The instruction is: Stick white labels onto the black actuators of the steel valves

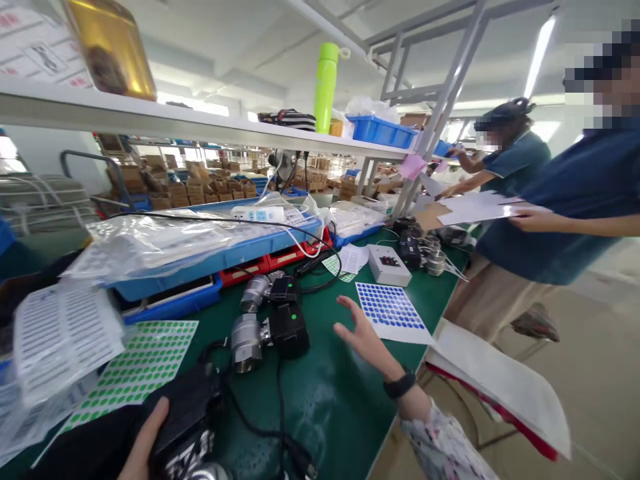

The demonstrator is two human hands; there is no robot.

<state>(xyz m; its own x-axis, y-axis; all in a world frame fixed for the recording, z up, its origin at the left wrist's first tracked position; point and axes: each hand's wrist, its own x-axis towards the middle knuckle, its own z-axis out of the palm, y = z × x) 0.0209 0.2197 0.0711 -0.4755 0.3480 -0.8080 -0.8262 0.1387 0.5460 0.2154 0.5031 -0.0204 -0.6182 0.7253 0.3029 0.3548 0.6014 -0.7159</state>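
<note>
At seven o'clock my left hand point(143, 443) grips the black device point(187, 407), thumb on its side, other fingers hidden. My right hand point(363, 333) hovers at five o'clock, open and empty, near the blue-dotted sheet point(393, 310). Two valve units point(289, 330) lie between on the green table point(340, 407).
</note>
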